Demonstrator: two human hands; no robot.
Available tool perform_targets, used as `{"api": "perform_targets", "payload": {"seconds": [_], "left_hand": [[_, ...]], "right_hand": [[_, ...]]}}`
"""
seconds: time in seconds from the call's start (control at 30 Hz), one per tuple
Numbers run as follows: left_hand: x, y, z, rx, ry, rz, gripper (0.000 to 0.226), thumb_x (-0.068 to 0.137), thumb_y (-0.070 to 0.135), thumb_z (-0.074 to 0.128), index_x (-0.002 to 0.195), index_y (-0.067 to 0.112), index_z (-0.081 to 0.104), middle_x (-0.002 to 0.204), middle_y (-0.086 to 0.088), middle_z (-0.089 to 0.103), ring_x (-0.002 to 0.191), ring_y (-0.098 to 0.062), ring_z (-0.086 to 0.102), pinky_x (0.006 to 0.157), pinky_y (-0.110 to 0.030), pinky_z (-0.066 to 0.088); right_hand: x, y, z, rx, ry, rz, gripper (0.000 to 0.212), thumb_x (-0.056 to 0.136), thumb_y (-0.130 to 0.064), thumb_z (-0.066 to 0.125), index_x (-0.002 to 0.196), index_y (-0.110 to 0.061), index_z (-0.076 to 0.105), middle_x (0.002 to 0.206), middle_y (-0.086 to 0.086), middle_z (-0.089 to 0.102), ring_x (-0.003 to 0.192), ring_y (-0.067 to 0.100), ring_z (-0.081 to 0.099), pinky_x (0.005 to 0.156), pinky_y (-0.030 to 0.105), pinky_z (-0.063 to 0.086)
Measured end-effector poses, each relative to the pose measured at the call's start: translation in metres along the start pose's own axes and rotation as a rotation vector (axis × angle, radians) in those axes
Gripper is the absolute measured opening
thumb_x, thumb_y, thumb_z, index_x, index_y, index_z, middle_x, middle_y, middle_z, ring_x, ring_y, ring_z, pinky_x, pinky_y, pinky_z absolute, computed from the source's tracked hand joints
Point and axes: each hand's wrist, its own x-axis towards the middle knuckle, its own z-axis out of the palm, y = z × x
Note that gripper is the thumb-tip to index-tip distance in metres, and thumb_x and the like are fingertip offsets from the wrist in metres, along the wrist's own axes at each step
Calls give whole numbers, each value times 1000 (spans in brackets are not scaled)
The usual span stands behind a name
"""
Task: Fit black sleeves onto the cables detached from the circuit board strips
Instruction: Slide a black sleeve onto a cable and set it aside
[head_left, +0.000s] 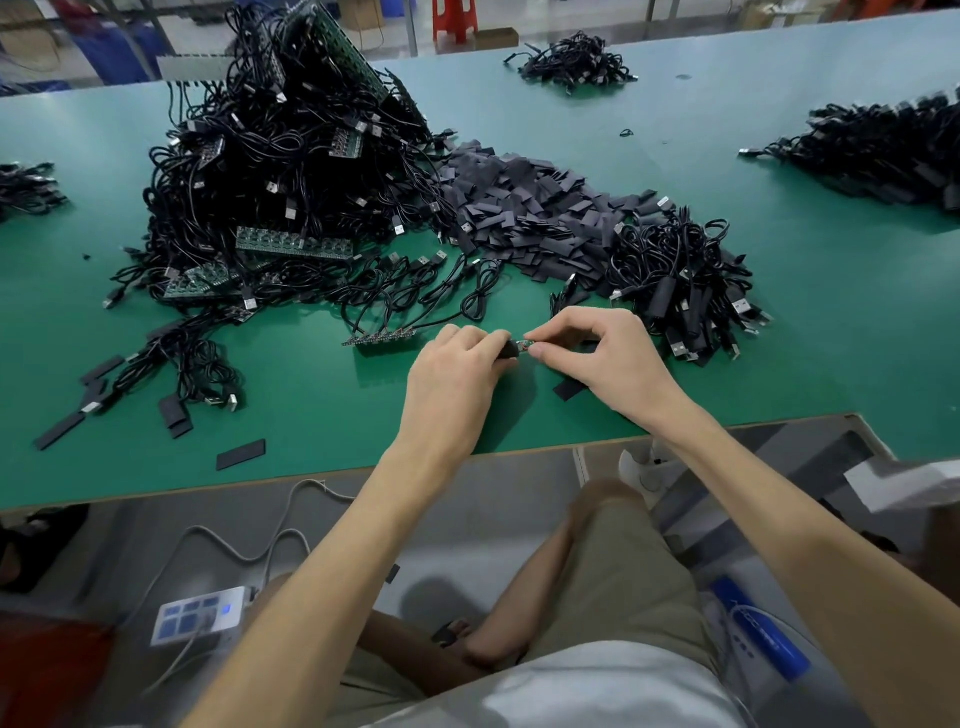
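Note:
My left hand (457, 364) grips a black sleeve (508, 349) just above the green table (311, 405). My right hand (597, 343) pinches a small cable end (529, 345) at the sleeve's mouth; the two hands meet there. A short circuit board strip (379, 339) with several cables still attached lies just left of my left hand. Behind the hands a heap of loose black sleeves (530, 208) spreads out. To the right lies a pile of sleeved cables (685, 291). A spare sleeve (567, 388) rests under my right wrist.
A tall tangle of cables and board strips (280, 171) fills the left middle. More cable piles sit at the far back (576, 65) and far right (883, 150). Stray sleeves (240, 454) lie near the front edge. A power strip (200, 616) is on the floor.

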Motion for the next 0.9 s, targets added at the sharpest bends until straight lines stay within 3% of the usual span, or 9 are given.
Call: {"api": "perform_targets", "payload": {"seconds": [0.27,0.43,0.7,0.9], "left_hand": [[2,-4,0,-89,-46,31,13,97,16,64,99,3,68,95,-11,68,89,-32,57,74,-49,50],[4,-5,-2,-198,-61,14,9,96,11,64,100,5,70,92,-10,69,82,-33,61,74,-47,52],[3,-2,-3,-209,-61,19,11,95,12,65,101,6,72,93,-10,69,83,-31,60,75,-47,51],[5,1,-5,-307,-56,-48,14,96,12,65,105,9,74,98,-8,72,88,-30,64,82,-45,52]], "right_hand": [[3,3,-1,79,-36,36,7,87,-12,81,93,-15,80,78,0,74,70,12,64,60,40,62],[4,3,-1,138,-34,28,20,87,-10,81,105,-15,76,82,3,76,76,11,67,78,27,55],[3,1,-4,146,-75,32,9,86,-7,80,95,-9,79,81,2,75,70,9,63,69,25,52],[4,2,-4,208,-64,44,11,86,-5,80,93,-13,79,80,-2,76,73,8,66,70,21,55]]}}
